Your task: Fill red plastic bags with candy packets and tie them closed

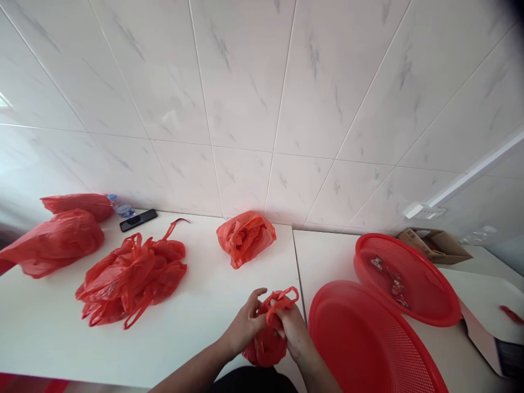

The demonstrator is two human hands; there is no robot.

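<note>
White table (pixel 204 311) under red bags (pixel 131 278), baskets (pixel 368 338)

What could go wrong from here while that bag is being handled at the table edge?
1. The left hand and right hand both grip the bag right at the near edge of the table; a slip would likely drop it off.
2. The near basket lies close beside the right hand, and the far basket seems propped against it; a nudge might shift both.

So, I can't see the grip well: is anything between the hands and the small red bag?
Nothing visible: both the left hand and right hand grip the small red bag directly.
</note>
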